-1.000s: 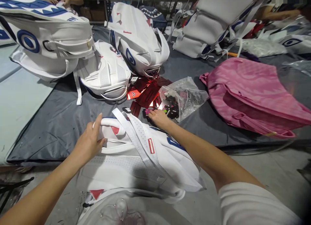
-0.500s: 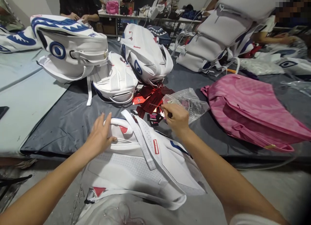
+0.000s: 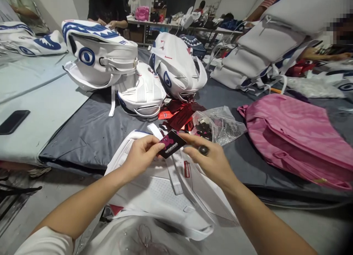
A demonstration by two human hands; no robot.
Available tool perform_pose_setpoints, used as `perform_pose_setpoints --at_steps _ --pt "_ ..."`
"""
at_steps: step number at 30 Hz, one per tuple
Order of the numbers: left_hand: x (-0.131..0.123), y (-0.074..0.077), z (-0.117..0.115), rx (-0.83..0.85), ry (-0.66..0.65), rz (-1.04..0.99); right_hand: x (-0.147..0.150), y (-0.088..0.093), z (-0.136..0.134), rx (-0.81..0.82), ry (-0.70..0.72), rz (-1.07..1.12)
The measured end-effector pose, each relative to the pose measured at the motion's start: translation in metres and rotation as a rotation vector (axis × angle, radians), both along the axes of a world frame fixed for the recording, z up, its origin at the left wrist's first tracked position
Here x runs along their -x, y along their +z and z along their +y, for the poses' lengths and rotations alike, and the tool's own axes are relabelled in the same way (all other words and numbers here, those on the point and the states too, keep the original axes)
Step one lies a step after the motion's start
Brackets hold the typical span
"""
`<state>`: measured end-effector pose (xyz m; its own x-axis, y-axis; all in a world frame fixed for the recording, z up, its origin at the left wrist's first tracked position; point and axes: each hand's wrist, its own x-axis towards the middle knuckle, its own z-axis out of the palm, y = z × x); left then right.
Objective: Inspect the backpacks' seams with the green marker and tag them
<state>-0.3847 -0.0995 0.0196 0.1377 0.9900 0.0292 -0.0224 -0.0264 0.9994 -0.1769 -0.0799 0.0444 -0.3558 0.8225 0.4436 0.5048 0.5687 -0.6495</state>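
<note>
A black hang tag [image 3: 173, 144] with a pink figure and white lettering is pinched by my left hand [image 3: 142, 152], thumb on its face. My right hand [image 3: 211, 157] is at the tag's right edge, fingers curled around a small tool with a black rounded handle end [image 3: 203, 150]; the tool's other end is hidden. Under both hands a white backpack [image 3: 154, 190] rests against my lap and the table edge, with loose straps and a red label on it. Just beyond lie red shiny tags [image 3: 180, 117] and a clear plastic bag [image 3: 226, 124] beside several black tags.
White backpacks with blue eye designs [image 3: 102, 56] stand at the back left and back middle [image 3: 179, 65]. A pink bag [image 3: 292, 133] lies right. Stacked pale backpacks [image 3: 253, 62] rise at the back right. A phone [image 3: 14, 122] lies on the left table. Other people work behind.
My left hand has left the backpack's edge and now pinches the black tag. My right hand has drawn back from the tag pile to beside it, still gripping the tool. The view has shifted left.
</note>
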Motion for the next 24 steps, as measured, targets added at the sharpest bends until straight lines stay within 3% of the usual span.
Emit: perform_pose_setpoints --at_steps 2,6,7,9,12,14,17,21,24 --pt "-0.011 -0.004 -0.004 -0.156 0.018 0.168 0.004 -0.001 0.000 0.049 -0.019 -0.021" --pt "-0.030 -0.005 -0.002 -0.453 0.172 0.528 0.009 0.000 -0.001 -0.238 -0.235 -0.011" --pt "-0.032 -0.004 0.001 -0.453 0.197 0.518 0.007 0.003 -0.002 -0.204 -0.233 0.002" --pt "-0.031 -0.001 0.009 -0.392 0.166 0.353 0.000 0.013 -0.002 0.033 -0.135 0.052" --pt "-0.027 0.004 0.019 -0.205 -0.077 -0.023 -0.011 0.027 0.000 0.411 0.011 0.203" --pt "-0.028 0.005 0.021 -0.069 -0.169 -0.130 -0.014 0.029 0.003 0.438 -0.039 0.286" --pt "-0.033 0.003 0.022 -0.036 -0.070 -0.053 -0.016 0.023 0.008 0.356 -0.157 0.289" --pt "-0.034 0.002 0.030 -0.078 0.101 0.002 -0.038 0.006 0.029 0.648 -0.122 0.336" --pt "-0.034 0.006 0.041 -0.043 0.137 -0.034 -0.067 -0.016 0.066 0.720 -0.289 0.368"
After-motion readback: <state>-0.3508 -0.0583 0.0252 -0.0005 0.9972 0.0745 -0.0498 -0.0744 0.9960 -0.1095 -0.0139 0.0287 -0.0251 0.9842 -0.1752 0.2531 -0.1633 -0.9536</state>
